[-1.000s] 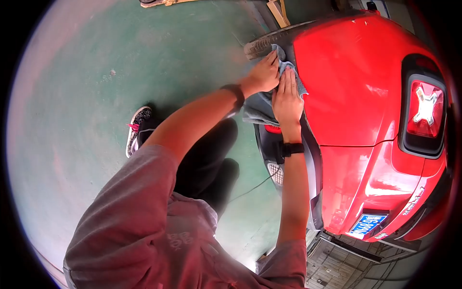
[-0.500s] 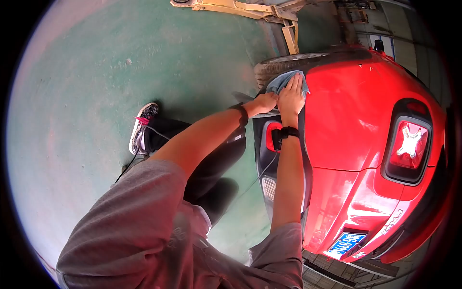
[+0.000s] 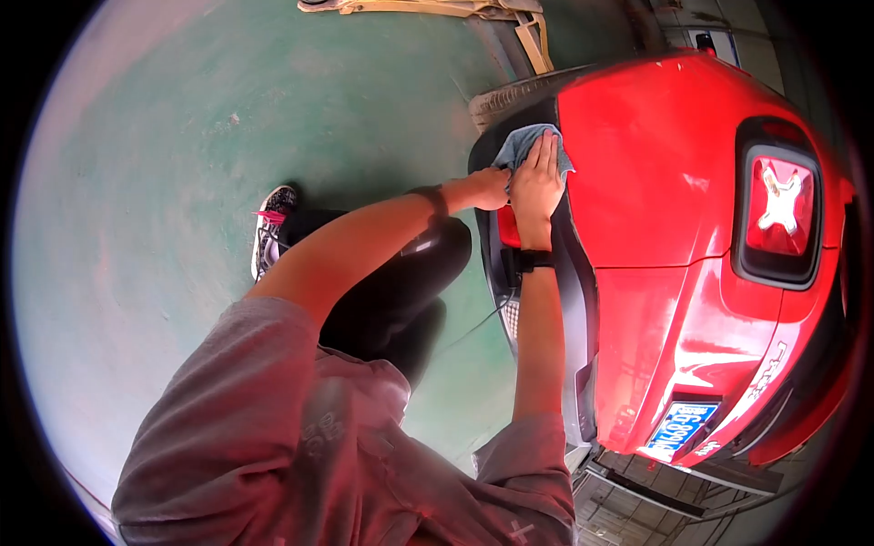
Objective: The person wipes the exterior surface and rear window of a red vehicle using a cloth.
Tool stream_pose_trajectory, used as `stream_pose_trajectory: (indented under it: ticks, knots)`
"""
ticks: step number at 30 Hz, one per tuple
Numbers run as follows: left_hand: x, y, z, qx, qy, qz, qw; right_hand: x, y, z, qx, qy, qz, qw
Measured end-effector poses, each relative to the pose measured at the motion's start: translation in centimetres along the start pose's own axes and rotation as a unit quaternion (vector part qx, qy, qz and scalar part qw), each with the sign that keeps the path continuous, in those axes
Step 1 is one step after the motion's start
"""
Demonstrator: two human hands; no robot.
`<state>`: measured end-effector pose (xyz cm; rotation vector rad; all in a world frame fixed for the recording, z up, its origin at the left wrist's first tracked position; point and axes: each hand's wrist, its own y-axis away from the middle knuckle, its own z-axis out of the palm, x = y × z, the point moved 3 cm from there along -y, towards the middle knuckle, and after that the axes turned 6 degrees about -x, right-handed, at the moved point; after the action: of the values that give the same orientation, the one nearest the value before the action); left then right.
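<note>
A blue-grey cloth (image 3: 523, 144) lies against the black trim at the lower edge of a red car (image 3: 646, 182), near the wheel. On top of it my right hand (image 3: 535, 193) rests flat, its fingers stretched out and close together, the tips near the red paint. Just left of it, my left hand (image 3: 488, 188) has its fingers closed on the cloth's lower left part; its fingertips are partly hidden. The two hands are side by side and nearly touching.
The car's tire (image 3: 496, 105) is above the hands. At the right is a lit tail light (image 3: 780, 200), with a blue plate (image 3: 683, 428) below. A yellow metal arm (image 3: 428, 7) lies at the top. My shoe (image 3: 271, 227) stands on the green floor (image 3: 164, 182).
A second ago my left hand lay on the upper part of the cloth with fingers extended; it has since moved down and closed. The cloth is more gathered. The view has shifted.
</note>
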<state>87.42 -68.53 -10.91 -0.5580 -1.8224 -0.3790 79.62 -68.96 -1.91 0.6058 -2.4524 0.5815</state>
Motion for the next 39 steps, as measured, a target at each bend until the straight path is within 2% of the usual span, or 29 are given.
stream_pose_trajectory:
  ticks: [1,4,5,8,16,19,24,25,28,32,34,35,39]
  knots:
    - [-0.1,0.3,0.7,0.013,-0.019,0.031,0.999,0.0,1.0,-0.7,-0.001,-0.01,0.004,1.0]
    - [2.0,1.9,1.8,-0.006,-0.061,0.024,0.998,0.2,4.4,-3.1,-0.007,-0.043,0.022,0.999]
    - [2.8,2.7,2.4,0.01,-0.081,0.054,0.995,0.2,5.6,-4.1,-0.013,-0.051,0.03,0.998]
    - [4.9,3.7,5.9,-0.03,-0.096,0.136,0.986,1.3,9.5,-5.1,-0.029,-0.033,0.053,0.998]
    - [10.3,11.2,12.4,0.031,-0.108,0.166,0.98,3.1,18.8,-11.1,-0.032,-0.056,0.154,0.986]
    - [12.5,13.2,13.4,0.018,-0.132,0.166,0.977,4.2,20.9,-12.0,0.001,-0.047,0.189,0.981]
    - [14.7,16.1,17.6,-0.078,-0.168,0.33,0.926,6.9,27.6,-13.6,0.011,-0.064,0.257,0.964]
    - [15.3,16.4,17.7,-0.151,-0.181,0.33,0.914,7.4,29.3,-13.3,0.027,-0.058,0.265,0.962]
    - [14.7,17.7,19.6,-0.022,-0.312,0.424,0.85,7.9,33.2,-13.9,0.017,-0.026,0.312,0.95]
    - [15.0,17.3,20.8,-0.008,-0.294,0.351,0.889,8.6,35.2,-13.7,0.01,-0.026,0.308,0.951]
    - [15.5,16.9,21.2,-0.009,-0.297,0.346,0.89,8.4,34.6,-13.4,0.029,-0.038,0.316,0.948]
    - [15.7,16.2,21.6,-0.051,-0.262,0.339,0.902,8.4,34.5,-13.1,0.034,-0.041,0.322,0.945]
    - [15.7,12.6,21.4,0.009,-0.303,0.332,0.893,8.4,34.6,-13.2,0.044,-0.063,0.316,0.946]
